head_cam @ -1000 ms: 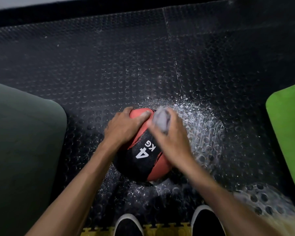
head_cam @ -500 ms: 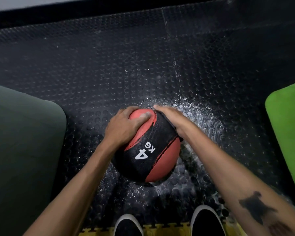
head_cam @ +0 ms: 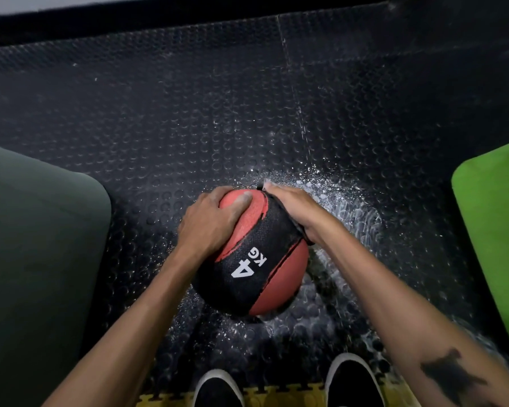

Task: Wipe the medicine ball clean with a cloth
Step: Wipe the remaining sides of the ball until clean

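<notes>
Two hands on a red-and-black ball [head_cam: 256, 259] marked "4 KG", sitting on the black studded floor [head_cam: 188, 113] at the middle of the view. Left hand [head_cam: 209, 221] spread over the ball's 10 o'clock side, fingers curved to the surface, thumb on the red panel. Right hand [head_cam: 294, 210] laid flat on the 1 o'clock side — a sliver of pale cloth [head_cam: 266, 182] peeking out at the fingertips, grip on it impossible to tell. White specks and wet smears on the floor toward 3 o'clock. Dark green mat [head_cam: 36, 259] at 9 o'clock, bright green mat [head_cam: 494, 230] at 3 o'clock. Two black shoes [head_cam: 218, 389] at 6 o'clock.
</notes>
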